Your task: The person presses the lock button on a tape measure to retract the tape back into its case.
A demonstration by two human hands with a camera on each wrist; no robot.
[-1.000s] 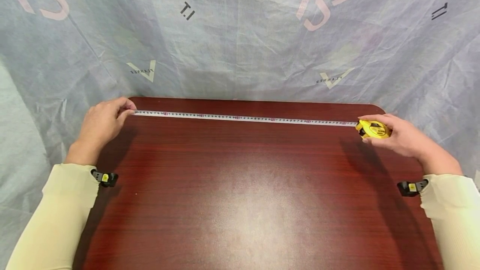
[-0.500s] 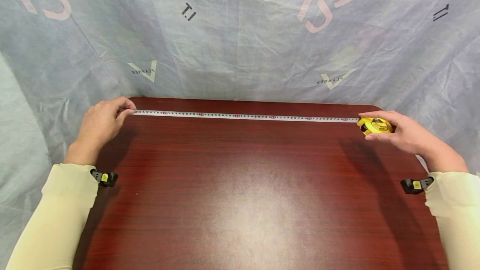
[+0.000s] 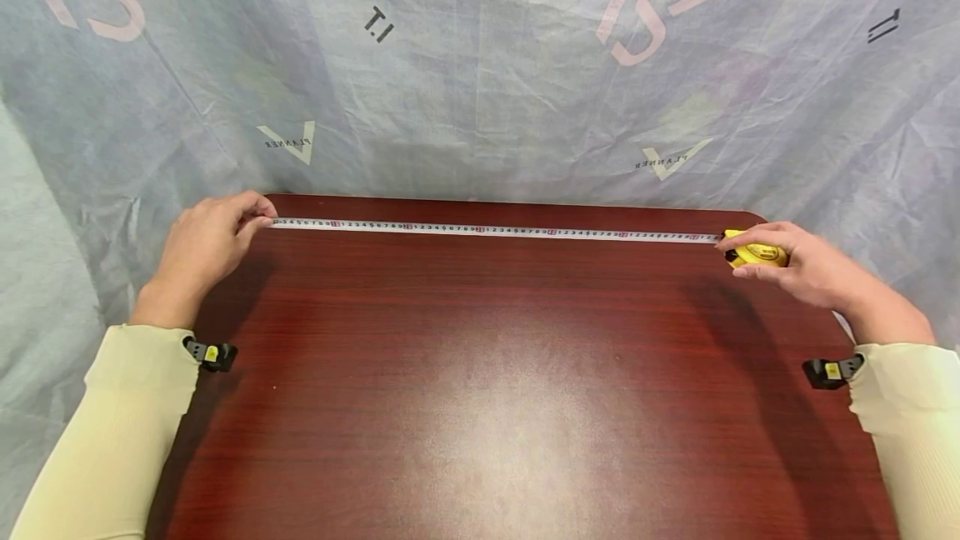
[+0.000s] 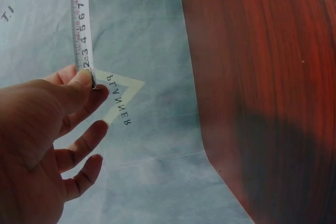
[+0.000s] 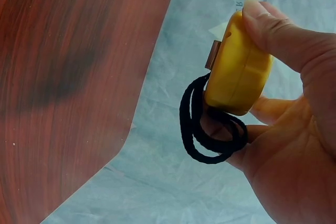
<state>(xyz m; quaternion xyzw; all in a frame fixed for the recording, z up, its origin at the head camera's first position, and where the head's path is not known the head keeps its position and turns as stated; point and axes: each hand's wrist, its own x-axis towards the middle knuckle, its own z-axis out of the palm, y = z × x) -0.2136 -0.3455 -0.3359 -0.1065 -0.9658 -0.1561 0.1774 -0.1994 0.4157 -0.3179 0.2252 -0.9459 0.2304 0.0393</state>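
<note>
A tape measure is pulled out between my two hands. My left hand [image 3: 202, 252] pinches the end of its white blade [image 3: 480, 230] between thumb and index finger; the other fingers are bent loosely in the left wrist view. In the head view the blade runs straight across, above the far part of the table. My right hand [image 3: 821, 273] grips the yellow tape measure case [image 3: 761, 253]. Seen from the right wrist, the thumb lies over the case [image 5: 239, 72] where the blade comes out, near a red 60 mark. A black cord loop [image 5: 186, 124] hangs from the case.
Below the hands lies a dark red wood-grain table [image 3: 450, 357] with rounded far corners. A grey printed cloth [image 3: 450, 90] hangs behind its far edge and down both sides. A small black camera sits at each wrist, the left camera [image 3: 217, 357] and the right camera [image 3: 825, 372].
The right hand and the case have shifted slightly right, and a finger now lies over the case's front. The left hand has moved a little right with the blade end.
</note>
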